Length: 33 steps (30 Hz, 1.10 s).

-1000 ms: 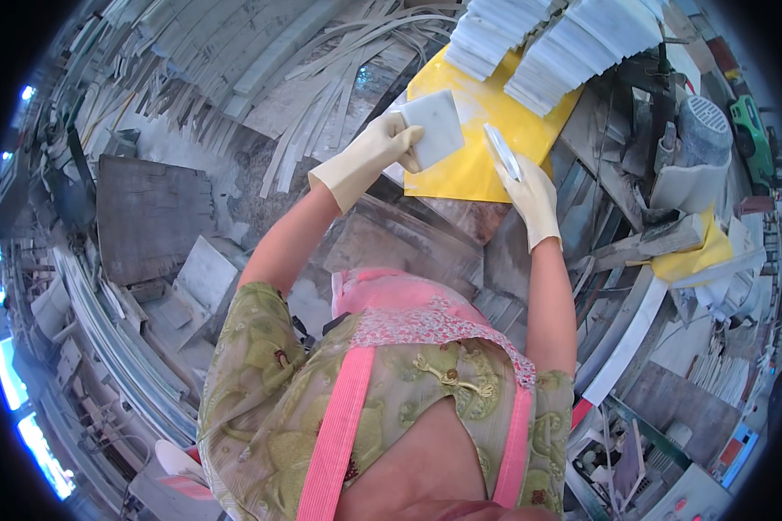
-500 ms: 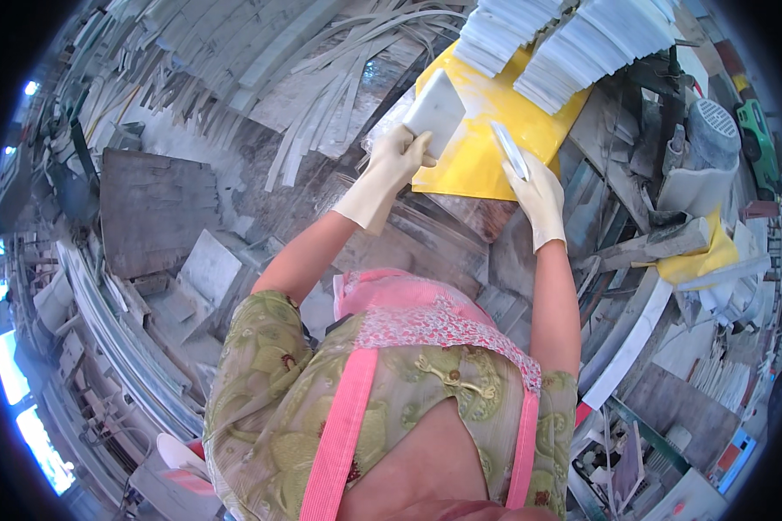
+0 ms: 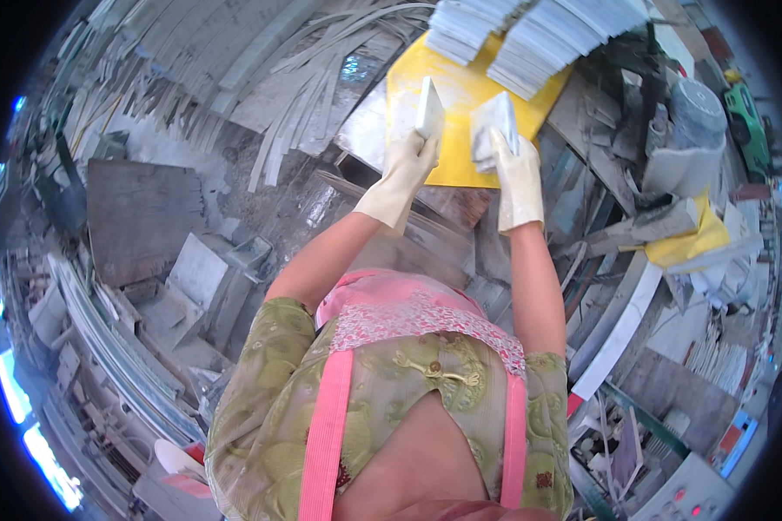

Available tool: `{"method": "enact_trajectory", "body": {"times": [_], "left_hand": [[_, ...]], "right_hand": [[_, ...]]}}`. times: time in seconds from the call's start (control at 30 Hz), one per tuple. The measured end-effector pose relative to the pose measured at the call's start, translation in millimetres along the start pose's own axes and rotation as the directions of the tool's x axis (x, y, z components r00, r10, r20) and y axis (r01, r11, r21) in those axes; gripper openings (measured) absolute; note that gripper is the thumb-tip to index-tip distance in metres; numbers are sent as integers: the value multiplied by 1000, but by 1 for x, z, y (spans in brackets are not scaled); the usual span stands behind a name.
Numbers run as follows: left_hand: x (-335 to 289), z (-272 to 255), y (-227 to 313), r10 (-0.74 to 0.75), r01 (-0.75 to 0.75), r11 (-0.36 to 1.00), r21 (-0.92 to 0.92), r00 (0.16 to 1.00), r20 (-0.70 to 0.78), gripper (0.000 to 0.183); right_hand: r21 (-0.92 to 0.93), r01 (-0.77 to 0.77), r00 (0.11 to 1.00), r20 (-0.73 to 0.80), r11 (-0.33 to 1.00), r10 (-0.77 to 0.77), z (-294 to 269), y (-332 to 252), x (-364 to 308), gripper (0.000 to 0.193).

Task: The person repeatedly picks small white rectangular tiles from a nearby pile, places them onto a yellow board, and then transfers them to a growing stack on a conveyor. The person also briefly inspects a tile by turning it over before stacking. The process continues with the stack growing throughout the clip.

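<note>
Both my hands wear cream rubber gloves and are held up in front of me, a short gap apart. My left hand (image 3: 398,184) is closed on the lower end of a pale stone tile (image 3: 427,109), which stands upright nearly edge-on. In my right hand (image 3: 520,184) is a second tile (image 3: 493,123), white with grey marks, its broad side turned toward the left one. Behind them lies a yellow sheet (image 3: 457,165), with rows of stacked white tiles (image 3: 565,42) on its far part.
Long thin stone strips (image 3: 300,122) lie left of the yellow sheet. A dark square board (image 3: 143,221) leans farther left. On the right are a grey bucket-like container (image 3: 697,117), a green machine (image 3: 745,126) and another yellow cloth (image 3: 691,239). Broken slabs and offcuts lie around.
My left hand has turned its tile from broad-side to nearly edge-on. The right tile has turned to show its broad side. Both hands have come closer together, and my view has shifted slightly.
</note>
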<state>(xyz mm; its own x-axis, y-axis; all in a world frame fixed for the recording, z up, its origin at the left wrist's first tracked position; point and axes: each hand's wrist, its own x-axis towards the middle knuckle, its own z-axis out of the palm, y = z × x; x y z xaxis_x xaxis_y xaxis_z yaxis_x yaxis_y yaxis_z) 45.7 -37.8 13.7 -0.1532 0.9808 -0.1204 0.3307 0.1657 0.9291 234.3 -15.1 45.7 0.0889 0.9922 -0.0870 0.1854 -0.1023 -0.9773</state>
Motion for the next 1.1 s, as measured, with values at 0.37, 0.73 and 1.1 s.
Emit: {"method": "enact_trajectory", "body": {"times": [0.37,0.73,1.1], "left_hand": [[17,40,-8,375,-484,863,147,807,457,47],[60,49,28,73,-103,994,43,890,450,49],[96,66,-4,42,-5,994,-109,939,342,52]], "right_hand": [[-438,-33,992,-121,898,-22,7,8,-4,61],[142,120,982,126,983,-138,-15,35,-54,65],[-583,-771,587,-807,256,-67,-278,119,-421,76]]}}
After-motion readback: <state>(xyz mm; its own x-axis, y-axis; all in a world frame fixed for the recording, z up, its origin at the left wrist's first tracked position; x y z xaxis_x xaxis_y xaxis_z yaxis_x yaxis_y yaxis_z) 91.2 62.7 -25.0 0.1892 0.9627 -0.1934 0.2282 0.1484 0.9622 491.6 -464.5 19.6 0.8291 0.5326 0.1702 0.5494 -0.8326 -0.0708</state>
